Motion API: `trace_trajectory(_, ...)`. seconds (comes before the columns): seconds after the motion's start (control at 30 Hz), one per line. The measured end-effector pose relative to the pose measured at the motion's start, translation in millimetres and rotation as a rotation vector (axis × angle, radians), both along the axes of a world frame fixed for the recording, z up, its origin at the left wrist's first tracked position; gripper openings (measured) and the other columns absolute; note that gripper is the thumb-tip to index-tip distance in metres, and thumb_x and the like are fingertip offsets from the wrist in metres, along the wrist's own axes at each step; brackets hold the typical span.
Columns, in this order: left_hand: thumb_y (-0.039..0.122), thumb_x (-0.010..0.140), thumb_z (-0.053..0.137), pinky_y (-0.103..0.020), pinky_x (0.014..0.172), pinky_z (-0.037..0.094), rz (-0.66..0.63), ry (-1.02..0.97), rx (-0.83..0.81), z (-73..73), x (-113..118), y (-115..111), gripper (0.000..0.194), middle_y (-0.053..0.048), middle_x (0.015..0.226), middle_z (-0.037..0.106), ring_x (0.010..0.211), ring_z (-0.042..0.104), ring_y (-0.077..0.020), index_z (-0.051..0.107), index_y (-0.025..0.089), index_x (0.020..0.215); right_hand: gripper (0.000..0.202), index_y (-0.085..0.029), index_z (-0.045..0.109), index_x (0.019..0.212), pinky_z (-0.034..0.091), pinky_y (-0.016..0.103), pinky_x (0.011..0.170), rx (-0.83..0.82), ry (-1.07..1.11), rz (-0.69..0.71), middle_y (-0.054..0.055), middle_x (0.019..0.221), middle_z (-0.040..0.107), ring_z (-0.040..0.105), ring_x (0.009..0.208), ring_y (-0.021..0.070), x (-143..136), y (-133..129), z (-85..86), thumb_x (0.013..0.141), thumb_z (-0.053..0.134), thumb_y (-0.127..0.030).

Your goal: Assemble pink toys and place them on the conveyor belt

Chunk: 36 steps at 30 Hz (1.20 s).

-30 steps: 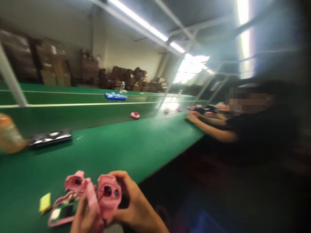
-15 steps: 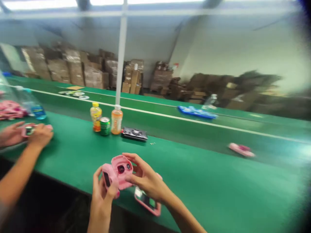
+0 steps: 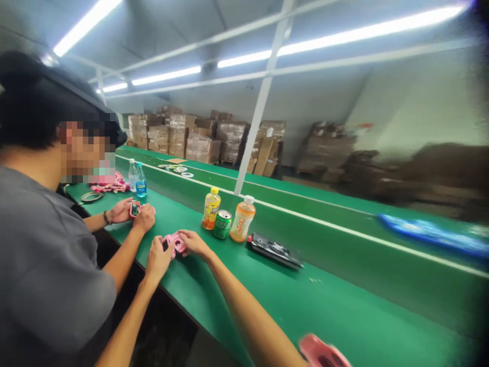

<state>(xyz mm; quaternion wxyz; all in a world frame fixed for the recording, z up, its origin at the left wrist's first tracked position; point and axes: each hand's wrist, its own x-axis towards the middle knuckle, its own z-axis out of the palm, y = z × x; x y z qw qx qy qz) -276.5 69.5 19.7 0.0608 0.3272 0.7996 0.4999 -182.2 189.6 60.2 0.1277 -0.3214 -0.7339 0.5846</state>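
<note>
Both hands out far over green bench [image 3: 290,311], gripping one pink toy camera shell [image 3: 173,242] between them. Left hand [image 3: 158,259] closed around shell's left end, fingers curled on it. Right hand [image 3: 193,242] clamped on shell's right end, fingertips pressing top. Shell held just above bench edge, left of green can [image 3: 222,224] and slightly nearer the wearer.

Around green can: yellow bottle [image 3: 211,208] touching-close on its left, orange bottle [image 3: 242,218] just right. Black flat tray [image 3: 274,250] further right of can, lying flat on bench. Blurred pink part [image 3: 323,352] far right and much nearer than can, at bottom edge; detail not readable.

Co-worker in grey shirt [image 3: 46,265] well left of can; their hands [image 3: 133,213] closed on a small pink unit on bench. Clear water bottle [image 3: 141,180] beyond those hands, left of can. Stacked cardboard boxes [image 3: 198,140] far behind can along wall.
</note>
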Motion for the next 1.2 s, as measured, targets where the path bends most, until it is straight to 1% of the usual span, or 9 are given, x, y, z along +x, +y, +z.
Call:
trace_trajectory(0.3,0.046,0.099,0.056,-0.036,0.083,0.055,0.144,0.232,-0.15,-7.6,9,1,0.047,-0.019,0.133,0.062,0.103,0.073,-0.03,0.063,0.014,0.133,0.035,-0.017,0.062,0.128,0.061,0.041,0.086,0.07,-0.245,-0.013,0.009,0.123,0.066,0.068,0.102,0.0215,-22,22,4.5,0.101,0.066,-0.04)
trace_trajectory(0.5,0.057,0.086,0.072,-0.035,0.078,0.056,0.083,0.376,-0.203,-6.1,16,-3,0.083,-0.02,0.153,0.05,0.099,0.075,-0.0304,0.045,0.017,0.154,0.035,-0.016,0.063,0.126,0.061,0.041,0.087,0.08,-0.353,0.051,0.008,0.122,0.066,0.068,0.103,0.0225,-25,28,9.4,0.101,0.066,-0.041)
trace_trajectory(0.7,0.054,0.09,0.071,-0.032,0.067,0.057,-0.02,0.435,-0.236,-5.6,18,-7,0.07,-0.018,0.145,0.058,0.081,0.073,-0.0207,0.051,0.018,0.146,0.036,-0.017,0.062,0.129,0.061,0.042,0.088,0.161,-0.271,0.088,0.009,0.125,0.065,0.068,0.105,0.0222,-7,24,11.9,0.101,0.065,-0.04)
trace_trajectory(0.83,0.044,0.099,0.066,-0.04,0.087,0.06,-0.079,0.473,-0.229,24.2,-22,4,0.039,-0.01,0.126,0.067,0.103,0.069,-0.023,0.063,0.019,0.129,0.037,-0.017,0.063,0.128,0.059,0.045,0.093,0.354,-0.156,0.048,0.009,0.128,0.064,0.066,0.11,0.0248,15,24,19.2,0.101,0.065,-0.042)
trace_trajectory(0.93,0.039,0.099,0.066,-0.045,0.094,0.059,-0.109,0.511,-0.209,60.8,-67,13,0.032,-0.01,0.125,0.067,0.109,0.067,-0.024,0.065,0.017,0.122,0.035,-0.016,0.065,0.123,0.058,0.045,0.095,0.471,-0.124,0.109,0.008,0.125,0.066,0.066,0.11,0.0249,22,19,27.7,0.101,0.065,-0.043)
trace_trajectory(1.0,0.038,0.098,0.067,-0.046,0.096,0.057,-0.121,0.529,-0.192,74.2,-83,13,0.028,-0.01,0.122,0.068,0.112,0.066,-0.0246,0.067,0.016,0.117,0.033,-0.016,0.066,0.119,0.058,0.045,0.094,0.535,-0.12,0.146,0.007,0.122,0.067,0.067,0.108,0.0237,23,11,35.7,0.101,0.065,-0.043)
trace_trajectory(1.07,0.039,0.095,0.069,-0.044,0.095,0.057,-0.114,0.532,-0.171,67.6,-77,7,0.028,-0.012,0.119,0.068,0.115,0.066,-0.029,0.068,0.016,0.111,0.028,-0.015,0.069,0.112,0.056,0.044,0.096,0.591,-0.12,0.156,0.007,0.115,0.07,0.067,0.106,0.0229,29,-2,46.7,0.103,0.061,-0.041)
trace_trajectory(1.13,0.043,0.091,0.07,-0.044,0.092,0.057,-0.098,0.517,-0.147,42.1,-48,-5,0.036,-0.017,0.121,0.066,0.119,0.064,-0.0361,0.067,0.015,0.113,0.026,-0.015,0.071,0.103,0.051,0.041,0.1,0.639,-0.108,0.149,0.008,0.109,0.072,0.065,0.107,0.0226,52,-17,60.8,0.106,0.056,-0.036)
trace_trajectory(1.2,0.05,0.088,0.068,-0.047,0.089,0.056,-0.088,0.489,-0.125,9.5,-10,-20,0.052,-0.023,0.129,0.061,0.12,0.062,-0.0427,0.062,0.013,0.125,0.029,-0.016,0.072,0.099,0.046,0.035,0.102,0.678,-0.082,0.127,0.009,0.107,0.073,0.063,0.108,0.0215,98,-32,76.5,0.107,0.052,-0.035)
